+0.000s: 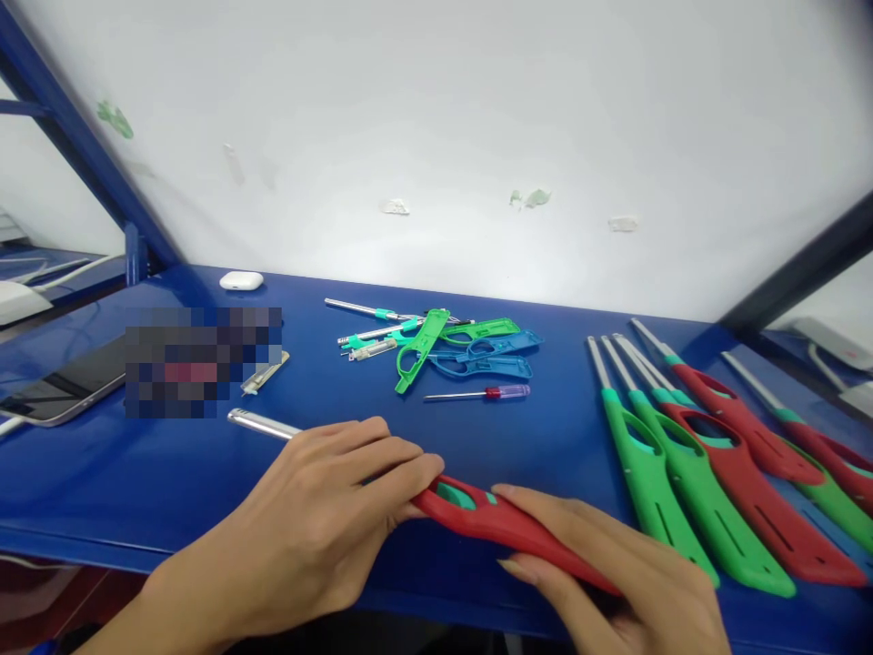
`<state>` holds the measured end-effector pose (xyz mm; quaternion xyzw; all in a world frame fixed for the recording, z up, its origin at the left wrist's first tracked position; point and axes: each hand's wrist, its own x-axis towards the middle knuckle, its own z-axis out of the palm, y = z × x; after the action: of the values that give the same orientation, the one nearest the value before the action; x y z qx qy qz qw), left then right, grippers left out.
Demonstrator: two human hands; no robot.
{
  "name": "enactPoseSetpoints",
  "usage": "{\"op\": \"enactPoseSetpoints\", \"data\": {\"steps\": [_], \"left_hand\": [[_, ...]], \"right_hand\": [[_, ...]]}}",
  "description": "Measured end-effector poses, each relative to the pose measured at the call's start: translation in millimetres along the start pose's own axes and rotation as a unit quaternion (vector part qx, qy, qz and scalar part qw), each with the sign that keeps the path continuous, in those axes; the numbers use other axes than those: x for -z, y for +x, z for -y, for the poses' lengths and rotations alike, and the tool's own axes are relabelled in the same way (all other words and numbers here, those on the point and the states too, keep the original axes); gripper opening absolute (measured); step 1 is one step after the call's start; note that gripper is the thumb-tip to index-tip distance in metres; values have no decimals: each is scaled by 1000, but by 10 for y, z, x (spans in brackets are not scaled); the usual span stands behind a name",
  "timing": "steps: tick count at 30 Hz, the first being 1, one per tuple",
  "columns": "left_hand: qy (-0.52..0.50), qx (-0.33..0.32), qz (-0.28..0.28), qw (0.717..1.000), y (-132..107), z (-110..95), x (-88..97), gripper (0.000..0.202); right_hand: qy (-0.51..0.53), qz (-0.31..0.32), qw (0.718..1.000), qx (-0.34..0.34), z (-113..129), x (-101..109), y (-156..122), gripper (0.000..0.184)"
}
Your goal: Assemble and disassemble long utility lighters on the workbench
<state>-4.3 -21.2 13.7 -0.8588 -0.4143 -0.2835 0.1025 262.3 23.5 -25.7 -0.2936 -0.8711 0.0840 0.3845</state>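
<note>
A red gas lighter (487,520) with a long metal barrel lies across both my hands, above the table's front edge. My left hand (341,528) is closed round its front part near the trigger opening, and the barrel tip pokes out to the left. Fingers and thumb of my right hand (607,573) grip the handle's rear end. Teal plastic shows in the trigger hole. Beyond my hands lies a screwdriver (506,392) with a clear red and purple handle. Behind it are loose green shell halves (421,350), blue shell halves (501,366) and metal barrels (355,309).
Several whole lighters, including a green lighter (641,464), lie at the right. A clear fuel tank (265,373) rests at the left, near a phone (68,382) and a blurred-out patch. A white earphone case (241,281) sits by the wall. Blue frame posts flank the table (170,473).
</note>
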Motion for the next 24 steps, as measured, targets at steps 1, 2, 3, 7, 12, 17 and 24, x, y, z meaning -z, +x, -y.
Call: {"op": "enactPoseSetpoints", "data": {"steps": [1,2,3,7,12,17,24], "left_hand": [[4,0,4,1000,5,1,-2,27],[7,0,14,1000,10,3,0,27],[8,3,28,1000,11,9,8,29],[36,63,84,994,-35,93,99,52],[41,89,112,989,-153,256,228,41],[-1,86,157,984,-152,211,208,55],[10,74,143,987,-130,79,163,35]], "right_hand": [[1,-8,1000,-1,-6,-6,3,21],[0,-14,1000,-4,-14,-13,4,22],[-2,-22,1000,-8,-25,-19,2,22],[-13,-47,998,-35,-67,-39,-26,26],[-13,-56,997,-46,-82,-39,-23,27],[0,-51,997,-51,-79,-26,-45,28],[10,-47,994,-93,-40,-53,-113,37]]}}
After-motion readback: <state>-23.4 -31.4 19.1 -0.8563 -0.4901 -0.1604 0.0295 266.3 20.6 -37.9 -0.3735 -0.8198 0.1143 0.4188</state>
